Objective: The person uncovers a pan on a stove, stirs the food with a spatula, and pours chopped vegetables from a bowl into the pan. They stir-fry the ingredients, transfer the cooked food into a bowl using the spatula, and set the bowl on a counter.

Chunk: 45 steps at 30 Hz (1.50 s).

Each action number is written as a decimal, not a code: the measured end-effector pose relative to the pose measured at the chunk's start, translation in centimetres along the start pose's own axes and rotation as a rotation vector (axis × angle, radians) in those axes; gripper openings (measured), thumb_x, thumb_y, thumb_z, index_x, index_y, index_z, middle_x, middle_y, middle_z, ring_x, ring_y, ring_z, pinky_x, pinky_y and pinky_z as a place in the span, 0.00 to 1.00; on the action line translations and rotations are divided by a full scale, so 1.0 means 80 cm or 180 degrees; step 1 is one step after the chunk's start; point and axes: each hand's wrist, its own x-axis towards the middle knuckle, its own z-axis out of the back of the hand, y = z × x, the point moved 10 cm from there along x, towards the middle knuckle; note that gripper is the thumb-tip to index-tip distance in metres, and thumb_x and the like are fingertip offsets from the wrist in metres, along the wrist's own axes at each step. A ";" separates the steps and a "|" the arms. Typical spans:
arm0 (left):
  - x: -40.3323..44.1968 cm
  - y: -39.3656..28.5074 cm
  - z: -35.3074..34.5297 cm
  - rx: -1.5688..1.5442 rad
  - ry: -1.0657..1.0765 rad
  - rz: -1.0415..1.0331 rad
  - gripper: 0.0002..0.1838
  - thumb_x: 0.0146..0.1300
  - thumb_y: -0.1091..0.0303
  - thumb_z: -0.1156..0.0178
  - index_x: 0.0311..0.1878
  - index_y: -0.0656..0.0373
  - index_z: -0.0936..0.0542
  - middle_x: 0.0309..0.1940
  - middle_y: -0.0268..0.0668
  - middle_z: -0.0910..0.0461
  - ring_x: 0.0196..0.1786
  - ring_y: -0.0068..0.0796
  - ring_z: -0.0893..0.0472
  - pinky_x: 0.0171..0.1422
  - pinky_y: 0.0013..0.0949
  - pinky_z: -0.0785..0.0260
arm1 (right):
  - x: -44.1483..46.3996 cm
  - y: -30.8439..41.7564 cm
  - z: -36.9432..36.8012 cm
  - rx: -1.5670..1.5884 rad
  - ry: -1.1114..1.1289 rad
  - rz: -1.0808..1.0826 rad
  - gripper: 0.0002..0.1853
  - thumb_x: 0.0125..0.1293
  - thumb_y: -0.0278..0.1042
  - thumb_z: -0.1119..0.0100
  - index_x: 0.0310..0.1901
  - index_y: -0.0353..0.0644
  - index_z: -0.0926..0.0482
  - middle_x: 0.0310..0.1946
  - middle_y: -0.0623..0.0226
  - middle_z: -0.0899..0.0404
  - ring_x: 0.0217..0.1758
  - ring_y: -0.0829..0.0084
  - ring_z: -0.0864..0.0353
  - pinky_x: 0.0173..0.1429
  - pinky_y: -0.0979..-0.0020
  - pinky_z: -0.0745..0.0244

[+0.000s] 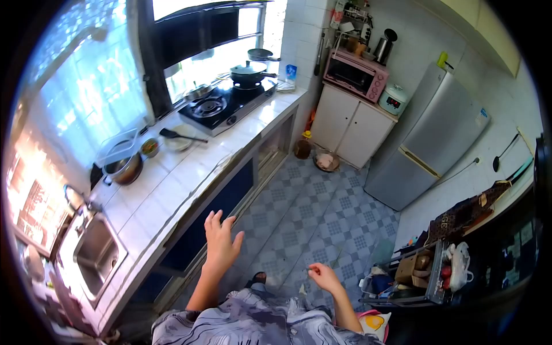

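Observation:
My left hand (pixel 221 242) is raised at waist height near the front edge of the tiled counter (pixel 167 192), its fingers apart and nothing in them. Lower and to the right, my right hand (pixel 325 278) hangs over the patterned floor (pixel 299 213) with its fingers curled; whether something small is between them is too small to tell. Neither hand touches the counter. On the counter stand a steel pot (pixel 123 169), a small jar (pixel 150 148) and a plate (pixel 178 140) with a black spatula (pixel 183 137) across it.
A sink (pixel 99 259) lies at the left, a gas stove (pixel 230 103) with a pan (pixel 248 70) farther back. Beyond the floor stand a white cabinet (pixel 351 123), pink oven (pixel 356 75) and silver fridge (pixel 422 138). A loaded rack (pixel 428 276) is at the right.

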 end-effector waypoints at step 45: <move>1.003 0.222 -0.586 -0.5656 -0.0419 0.2879 0.20 0.65 0.60 0.52 0.52 0.66 0.35 0.42 0.47 0.25 0.45 0.44 0.22 0.44 0.42 0.25 | 1.366 0.298 0.155 -0.1181 0.0609 0.0544 0.24 0.61 0.54 0.54 0.34 0.36 0.23 0.33 0.47 0.22 0.39 0.48 0.23 0.44 0.53 0.30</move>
